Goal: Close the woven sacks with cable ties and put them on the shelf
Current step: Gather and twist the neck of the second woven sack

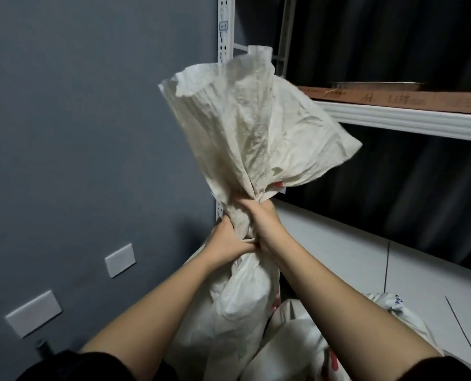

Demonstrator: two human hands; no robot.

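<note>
Nearest to the camera, two dark sleeves (96,365) are seen at the bottom edge, and two bare forearms reach up and forward from them. Both hands are closed around the twisted neck of a white woven sack (245,312), which stands upright between the arms. The left hand (226,240) grips the neck from the left side, with its fingers curled around the gathered fabric. The right hand (261,224) grips the same neck a little higher and from the right; its fingers are wrapped around the twist, and the two hands are touching each other at the neck.

Above the hands, the open top of the sack is spread out wide like a fan – crumpled, cream-coloured, and leaning slightly to the right. A small red mark is seen on the fabric just above the right hand. No cable tie can be made out at the neck.

More white sacks (297,350) lie low on the right, just beside the held one and partly hidden by the right forearm. A thin dark rod with a red end (465,339) lies on the pale floor (366,259) at the right edge.

Behind the sack, a white metal shelf upright (224,28) with holes is fixed near the grey wall (77,133). A white shelf beam (410,122) with a brown board (393,99) on it runs to the right – the fanned top of the sack overlaps its left end. Two white wall plates (120,259) are set on the wall at the lower left.
</note>
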